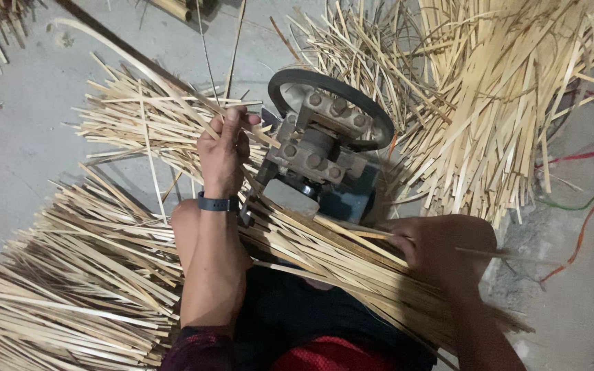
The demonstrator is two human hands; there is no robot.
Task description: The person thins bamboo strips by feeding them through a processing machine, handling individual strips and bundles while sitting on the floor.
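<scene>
My left hand [225, 148] is raised beside a grey splitting machine [314, 154] with a black wheel [331, 89], its fingers closed on thin bamboo strips [173, 82] that run up and to the left. A dark band sits on that wrist. My right hand [424, 244] rests at the right of my lap, closed on the end of a bundle of bamboo strips [324, 251] lying across my knees toward the machine.
Piles of pale bamboo strips surround me: a large heap [70, 275] at lower left, another [146, 120] behind my left hand, and a long stack [503, 103] at upper right. Red and green cords [586, 206] trail over the grey concrete floor [15, 137].
</scene>
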